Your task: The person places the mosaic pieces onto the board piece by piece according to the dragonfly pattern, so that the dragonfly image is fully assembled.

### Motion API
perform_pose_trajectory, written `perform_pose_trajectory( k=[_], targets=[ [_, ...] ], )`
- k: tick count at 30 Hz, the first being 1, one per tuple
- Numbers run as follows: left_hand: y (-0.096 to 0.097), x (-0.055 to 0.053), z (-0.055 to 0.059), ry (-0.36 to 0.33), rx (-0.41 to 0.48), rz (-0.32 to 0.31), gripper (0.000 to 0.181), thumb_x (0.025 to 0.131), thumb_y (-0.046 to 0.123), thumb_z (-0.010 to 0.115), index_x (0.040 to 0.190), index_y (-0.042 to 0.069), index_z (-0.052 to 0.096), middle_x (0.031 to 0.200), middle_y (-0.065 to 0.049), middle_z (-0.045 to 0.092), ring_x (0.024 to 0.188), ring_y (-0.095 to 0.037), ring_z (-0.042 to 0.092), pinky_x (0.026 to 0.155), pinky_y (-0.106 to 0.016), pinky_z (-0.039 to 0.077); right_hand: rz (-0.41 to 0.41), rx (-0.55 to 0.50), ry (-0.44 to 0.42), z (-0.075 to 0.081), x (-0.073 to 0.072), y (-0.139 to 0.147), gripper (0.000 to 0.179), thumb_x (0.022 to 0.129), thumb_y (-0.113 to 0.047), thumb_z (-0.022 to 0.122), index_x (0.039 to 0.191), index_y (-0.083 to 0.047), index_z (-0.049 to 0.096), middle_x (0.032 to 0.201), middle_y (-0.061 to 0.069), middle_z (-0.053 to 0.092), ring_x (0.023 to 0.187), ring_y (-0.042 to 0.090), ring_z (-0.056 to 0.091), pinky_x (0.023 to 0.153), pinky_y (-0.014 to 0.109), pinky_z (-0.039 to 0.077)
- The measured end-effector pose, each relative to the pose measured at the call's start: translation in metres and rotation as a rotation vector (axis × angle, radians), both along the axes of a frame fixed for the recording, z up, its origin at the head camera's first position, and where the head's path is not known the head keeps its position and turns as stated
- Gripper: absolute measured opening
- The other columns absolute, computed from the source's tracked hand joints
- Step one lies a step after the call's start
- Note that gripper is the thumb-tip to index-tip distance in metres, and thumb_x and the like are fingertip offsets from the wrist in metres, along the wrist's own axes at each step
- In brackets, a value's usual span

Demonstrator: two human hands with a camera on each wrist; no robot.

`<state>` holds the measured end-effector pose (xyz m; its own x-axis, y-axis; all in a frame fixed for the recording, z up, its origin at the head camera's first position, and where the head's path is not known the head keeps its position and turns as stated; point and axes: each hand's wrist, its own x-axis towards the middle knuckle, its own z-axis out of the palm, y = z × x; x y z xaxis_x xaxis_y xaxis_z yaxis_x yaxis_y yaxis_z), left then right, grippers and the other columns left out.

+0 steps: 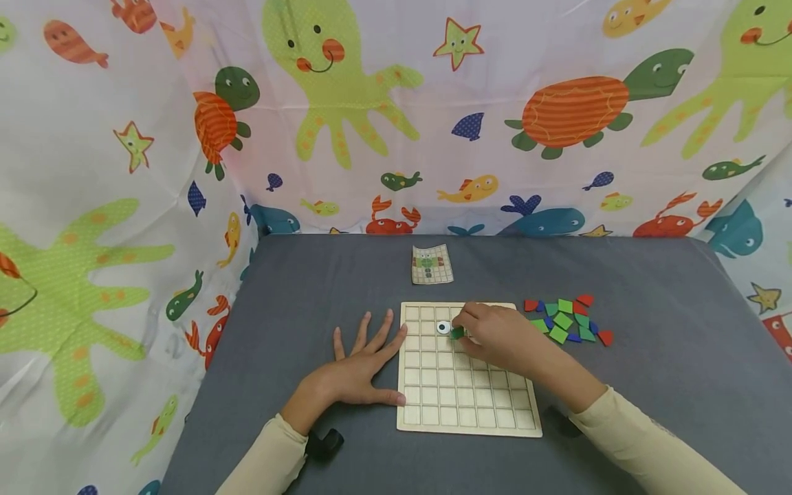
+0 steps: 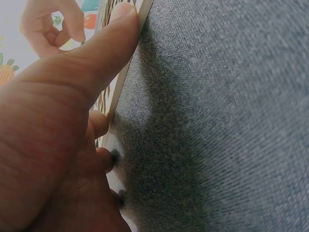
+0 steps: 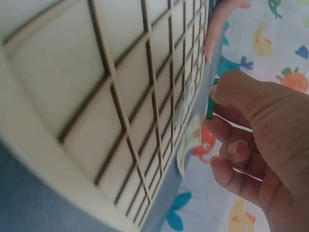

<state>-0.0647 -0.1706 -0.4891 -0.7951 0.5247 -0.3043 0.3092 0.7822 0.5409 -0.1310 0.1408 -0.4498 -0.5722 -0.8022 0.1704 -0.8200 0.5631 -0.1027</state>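
Observation:
A wooden grid board [image 1: 467,417] lies on the grey cloth in front of the person. One white tile with a black eye dot [image 1: 443,328] sits in a cell near its top. Just right of that tile, the right hand [image 1: 504,342] pinches a green tile [image 1: 456,333] between thumb and finger; the right wrist view shows the green tile [image 3: 211,100] edge-on, above the board. With fingers spread, the left hand [image 1: 355,375] rests on the cloth at the board's left side. Its thumb [image 2: 113,36] and a fingertip touch the board's left edge.
Several red, blue and green tiles [image 1: 563,320] lie loose right of the board. Behind the board stands a small pattern card [image 1: 432,265] with a coloured figure on a grid. A curtain [image 1: 383,124] printed with sea animals hangs behind and at the sides of the table [image 1: 309,289].

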Motion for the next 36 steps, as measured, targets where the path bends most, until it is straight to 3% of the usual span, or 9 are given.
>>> perform_pose_trajectory(
  k=[12,18,25,31,36],
  targets=[
    [-0.002,0.000,-0.012,-0.010,0.005,0.008,0.121,0.084,0.079,0.071,0.171,0.037,-0.001,0.176,0.002,-0.022,0.156,-0.038,-0.033,0.106,-0.080,-0.028,0.038,0.072,0.029,-0.011,0.008,-0.017,0.023,0.091,-0.024,0.085,0.109,-0.012,0.079,0.102,0.001,0.071,0.084,0.015,0.071,0.074,0.034,0.062],
    [-0.001,-0.001,0.000,0.003,0.007,-0.007,0.119,0.087,0.077,0.070,0.172,0.032,0.001,0.177,-0.003,-0.018,0.157,-0.044,-0.028,0.106,-0.084,-0.022,0.054,0.084,0.089,-0.015,0.008,-0.017,0.024,0.090,-0.025,0.087,0.106,-0.010,0.077,0.099,0.002,0.070,0.078,0.015,0.067,0.069,0.033,0.060],
    [-0.004,0.000,-0.005,-0.005,0.021,-0.003,0.120,0.085,0.081,0.068,0.172,0.034,0.001,0.177,-0.002,-0.020,0.157,-0.043,-0.029,0.105,-0.084,-0.024,0.048,0.082,0.049,-0.019,0.009,-0.018,0.023,0.092,-0.024,0.085,0.108,-0.009,0.078,0.101,0.002,0.069,0.081,0.014,0.068,0.071,0.031,0.060],
    [-0.002,0.000,0.003,-0.025,0.021,-0.004,0.118,0.088,0.075,0.071,0.172,0.030,0.002,0.177,-0.004,-0.018,0.157,-0.044,-0.028,0.107,-0.083,-0.023,0.048,0.081,0.050,-0.019,0.009,-0.018,0.023,0.092,-0.024,0.086,0.108,-0.010,0.077,0.102,0.002,0.068,0.083,0.012,0.067,0.069,0.029,0.060],
    [-0.001,-0.002,0.000,-0.011,0.024,-0.006,0.118,0.087,0.077,0.070,0.172,0.033,0.001,0.177,-0.003,-0.020,0.156,-0.043,-0.030,0.105,-0.083,-0.025,0.063,0.083,0.049,-0.018,0.007,-0.017,0.021,0.094,-0.023,0.084,0.109,-0.011,0.077,0.105,0.002,0.068,0.084,0.012,0.068,0.069,0.029,0.060]
  ],
)
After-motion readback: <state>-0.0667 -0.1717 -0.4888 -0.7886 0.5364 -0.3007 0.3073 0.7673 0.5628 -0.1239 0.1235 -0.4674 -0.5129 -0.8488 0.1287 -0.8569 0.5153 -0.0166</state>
